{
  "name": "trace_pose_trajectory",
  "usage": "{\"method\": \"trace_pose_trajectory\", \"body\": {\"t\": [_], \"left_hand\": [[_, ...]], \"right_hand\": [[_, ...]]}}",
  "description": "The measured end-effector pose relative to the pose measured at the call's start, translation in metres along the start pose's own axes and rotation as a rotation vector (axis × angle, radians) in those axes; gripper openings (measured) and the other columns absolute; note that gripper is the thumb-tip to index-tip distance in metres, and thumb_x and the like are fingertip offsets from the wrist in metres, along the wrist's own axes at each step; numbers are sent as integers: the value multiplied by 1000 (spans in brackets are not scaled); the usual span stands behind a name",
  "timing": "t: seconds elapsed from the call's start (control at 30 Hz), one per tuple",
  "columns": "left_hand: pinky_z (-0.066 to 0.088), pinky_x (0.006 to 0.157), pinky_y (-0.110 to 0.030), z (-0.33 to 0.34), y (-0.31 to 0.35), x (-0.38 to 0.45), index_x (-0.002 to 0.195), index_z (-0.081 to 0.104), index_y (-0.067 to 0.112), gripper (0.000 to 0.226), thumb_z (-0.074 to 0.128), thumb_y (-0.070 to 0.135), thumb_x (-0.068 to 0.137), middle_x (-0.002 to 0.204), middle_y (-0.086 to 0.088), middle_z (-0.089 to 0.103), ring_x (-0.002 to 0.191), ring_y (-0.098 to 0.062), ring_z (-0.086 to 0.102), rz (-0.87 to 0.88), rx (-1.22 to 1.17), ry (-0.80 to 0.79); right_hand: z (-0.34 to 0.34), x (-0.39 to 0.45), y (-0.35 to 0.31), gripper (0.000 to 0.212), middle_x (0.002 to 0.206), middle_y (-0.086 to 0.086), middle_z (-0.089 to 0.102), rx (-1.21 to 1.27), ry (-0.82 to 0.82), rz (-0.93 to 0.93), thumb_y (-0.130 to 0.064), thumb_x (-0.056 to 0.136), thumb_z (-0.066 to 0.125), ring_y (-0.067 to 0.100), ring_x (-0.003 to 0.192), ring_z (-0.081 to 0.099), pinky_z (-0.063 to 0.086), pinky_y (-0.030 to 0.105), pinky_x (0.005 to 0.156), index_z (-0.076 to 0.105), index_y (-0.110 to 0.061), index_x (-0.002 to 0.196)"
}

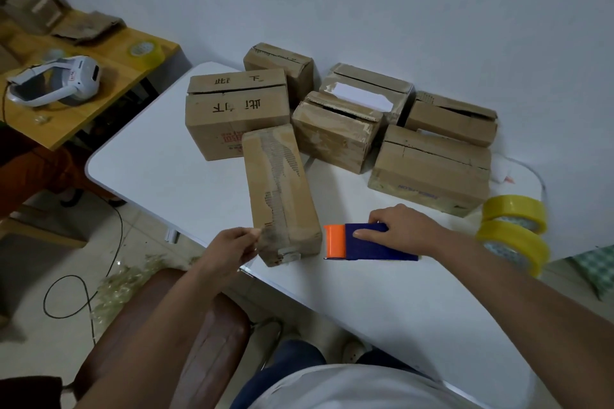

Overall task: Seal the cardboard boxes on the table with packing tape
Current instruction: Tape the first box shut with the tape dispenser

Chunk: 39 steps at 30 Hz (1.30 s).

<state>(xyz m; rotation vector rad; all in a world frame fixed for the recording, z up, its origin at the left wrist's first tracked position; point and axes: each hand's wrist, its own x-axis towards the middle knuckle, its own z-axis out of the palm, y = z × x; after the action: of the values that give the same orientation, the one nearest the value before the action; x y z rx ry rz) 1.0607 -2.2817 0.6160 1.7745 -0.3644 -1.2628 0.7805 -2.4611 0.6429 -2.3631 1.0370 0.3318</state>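
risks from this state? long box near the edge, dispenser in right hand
1. The long box overhangs the white table edge near the left hand; pressing tape down could tip it off.
2. The right hand rests on the tape dispenser; its orange cutter end faces the box, so a slip may nick fingers.

Taking the long, narrow cardboard box (280, 194) with the torn top as landmark: to its left the white table (159, 173) lies bare out to the rounded edge, an open way in. Behind it a large printed cardboard box (232, 116) touches its far end, and five more brown cardboard boxes (428, 173) crowd the back right, narrow gaps between them (too tight to judge). To its right the blue and orange tape dispenser (368, 242) lies on the table under the right hand (403, 231), just beside the landmark. Further right, two stacked yellow tape rolls (513, 229) block the table's edge. The left hand (231, 251) pinches at its near left corner. Nearer than the dispenser, the tabletop is bare.
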Motion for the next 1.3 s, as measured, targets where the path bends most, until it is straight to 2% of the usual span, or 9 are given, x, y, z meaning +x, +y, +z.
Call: {"method": "trace_pose_trajectory", "body": {"t": [0.1, 0.23, 0.5, 0.6, 0.7, 0.9, 1.03, 1.17, 1.3], "left_hand": [[49, 73, -25, 4, -8, 0, 80, 64, 5, 22, 61, 18, 97, 63, 0, 49, 62, -9, 50, -43, -93, 46], [50, 78, -26, 6, -20, -4, 87, 66, 4, 20, 68, 23, 93, 59, 8, 57, 66, -9, 52, 13, -97, 135], [52, 82, -28, -8, -20, -4, 87, 70, 6, 11, 70, 17, 92, 86, -1, 68, 81, -14, 58, 103, -83, 260], [48, 72, -26, -27, -24, -5, 91, 70, 5, 10, 69, 15, 92, 77, 0, 62, 74, -15, 51, 117, -87, 312], [48, 73, -25, -29, -33, -6, 95, 69, 3, 14, 68, 18, 93, 74, 2, 56, 72, -13, 50, 75, -88, 266], [47, 82, -35, -16, -49, -6, 76, 59, 12, 25, 73, 28, 89, 67, 5, 52, 71, -15, 49, -20, -140, 299], [38, 68, -31, -6, -57, -5, 64, 48, 18, 37, 77, 25, 85, 60, 6, 44, 64, -14, 41, -21, -128, 298], [40, 72, -31, 1, -60, -2, 77, 48, 17, 37, 82, 30, 80, 78, -2, 47, 75, -15, 47, -55, -139, 393], [37, 65, -28, 4, -62, 1, 88, 47, 14, 49, 84, 43, 75, 81, -1, 49, 78, -15, 47, -84, -78, 429]], "right_hand": [[5, 10, -3, 56, 93, -3, 65, -8, -12, 20, -75, 86, 39, 9, 78, 60, 47, 26, 65, 60, -26, 101], [7, 15, -5, 59, 92, -5, 64, -26, 11, 22, -80, 83, 36, 7, 75, 59, 45, 23, 62, 59, -28, 99], [6, 14, 2, 74, 83, -9, 62, -70, 57, -41, -88, 68, 23, 6, 72, 58, 40, 21, 58, 58, -28, 94], [1, 12, 15, 68, 82, -5, 63, -144, 65, -25, -85, 75, 26, 9, 73, 58, 45, 27, 64, 60, -27, 90], [-5, 16, 21, 60, 83, -5, 62, -137, 60, 14, -79, 83, 34, 10, 75, 58, 48, 30, 69, 61, -25, 91], [-12, 28, 16, 66, 77, -2, 62, -133, 67, 58, -82, 81, 34, 9, 70, 57, 39, 25, 58, 62, -22, 84], [-10, 36, 11, 66, 80, 1, 63, -180, 61, 63, -79, 84, 36, 13, 72, 59, 48, 30, 68, 63, -19, 85], [-7, 43, 9, 65, 79, 2, 63, -212, 48, 52, -78, 85, 37, 14, 72, 59, 48, 31, 68, 62, -18, 83], [-6, 51, 8, 64, 80, 3, 63, -251, 30, 29, -77, 85, 35, 13, 72, 59, 46, 29, 66, 62, -18, 85]]}}
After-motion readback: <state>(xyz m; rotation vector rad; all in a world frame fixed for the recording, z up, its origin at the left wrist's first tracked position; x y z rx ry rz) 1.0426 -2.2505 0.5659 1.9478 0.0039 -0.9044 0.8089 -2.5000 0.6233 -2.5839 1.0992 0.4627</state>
